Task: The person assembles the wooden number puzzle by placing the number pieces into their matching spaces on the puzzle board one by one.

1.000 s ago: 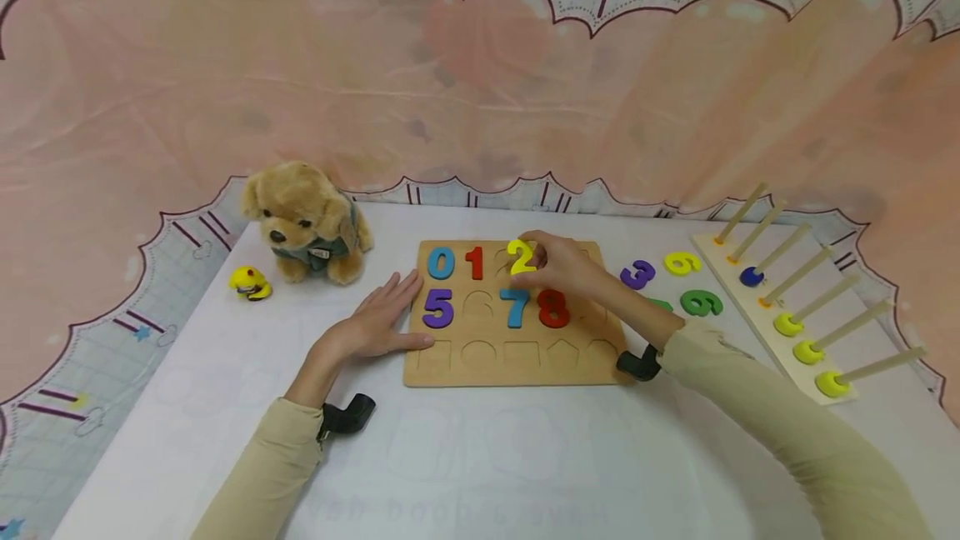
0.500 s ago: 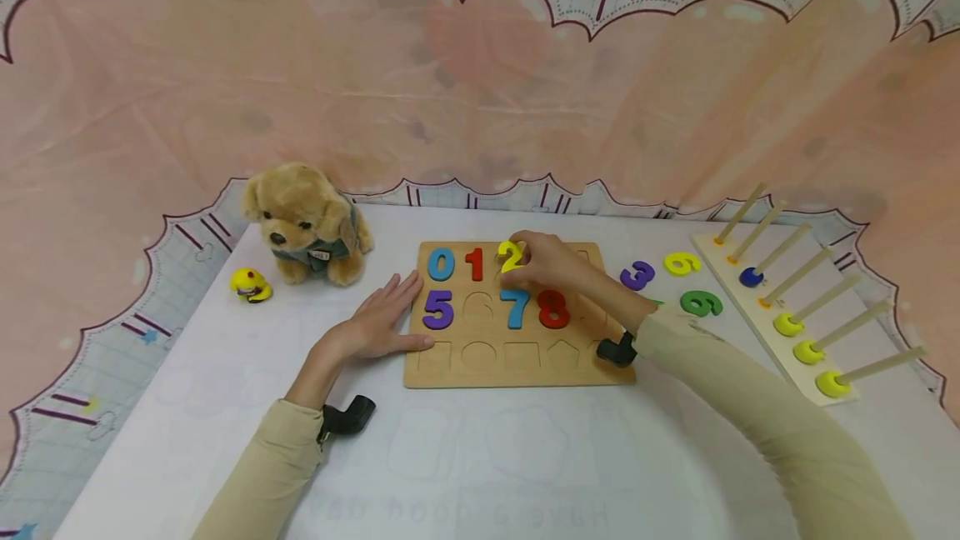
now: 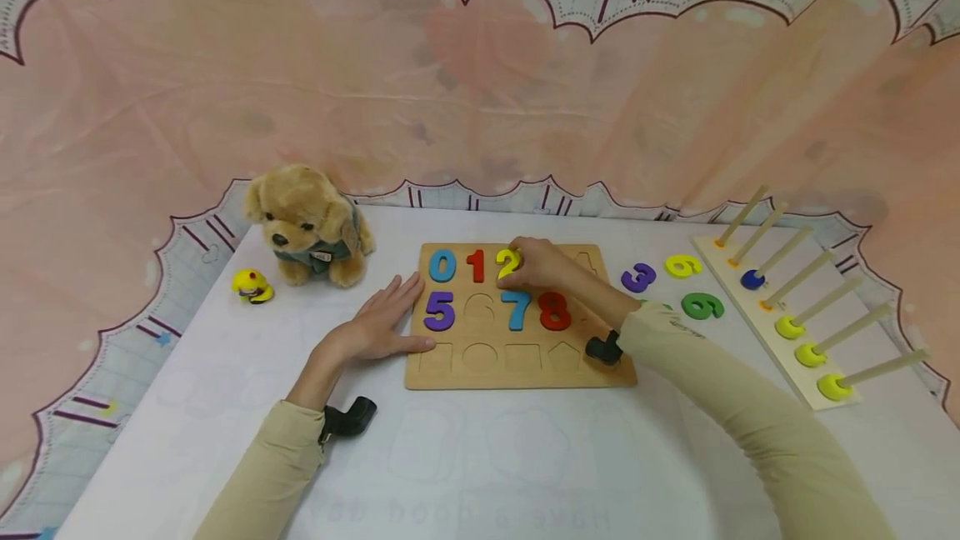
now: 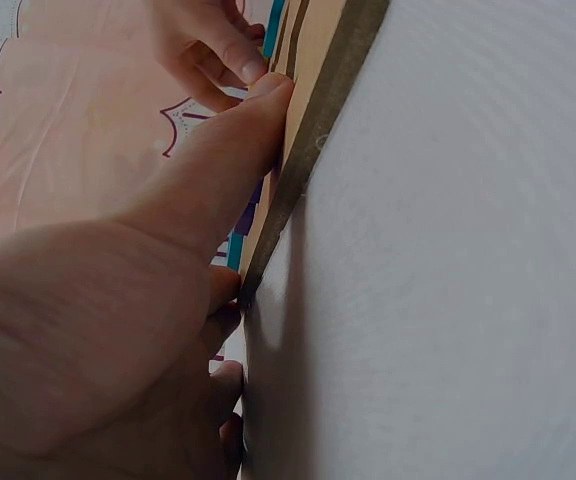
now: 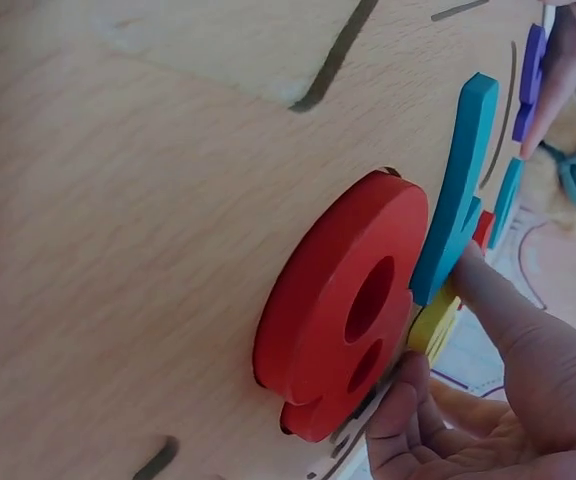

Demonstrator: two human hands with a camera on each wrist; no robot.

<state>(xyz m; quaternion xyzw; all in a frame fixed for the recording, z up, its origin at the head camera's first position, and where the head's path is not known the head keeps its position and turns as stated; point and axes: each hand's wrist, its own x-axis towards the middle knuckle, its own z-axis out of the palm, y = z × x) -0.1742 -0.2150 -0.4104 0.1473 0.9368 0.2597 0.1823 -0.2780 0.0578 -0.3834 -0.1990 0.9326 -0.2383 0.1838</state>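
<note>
My left hand (image 3: 378,325) lies with fingers spread at the left edge of a wooden number puzzle board (image 3: 525,379). Its thumb rests on the board's face. With thumb and fingertips my right hand (image 3: 551,267) pinches a yellow number 2 (image 3: 507,261) at the top row, just right of the red 1 (image 3: 476,266). A blue 0 (image 3: 434,266) sits at the row's left end. Below are a purple 5 (image 3: 439,319), a blue 7 (image 3: 516,312) and a red 8 (image 3: 555,311). In the right wrist view, the yellow 2 (image 5: 431,325) shows between thumb and fingers.
Right of the board lie a purple 3 (image 3: 648,277), a yellow number piece (image 3: 671,267) and a green one (image 3: 690,304). Beyond them stands a rack of pegs (image 3: 775,327) with several rings. A plush dog (image 3: 300,207) and small yellow toy (image 3: 251,284) are at left.
My right hand has carried the yellow 2 leftward and slightly down, to beside the red 1. The left hand has stayed in place on the board.
</note>
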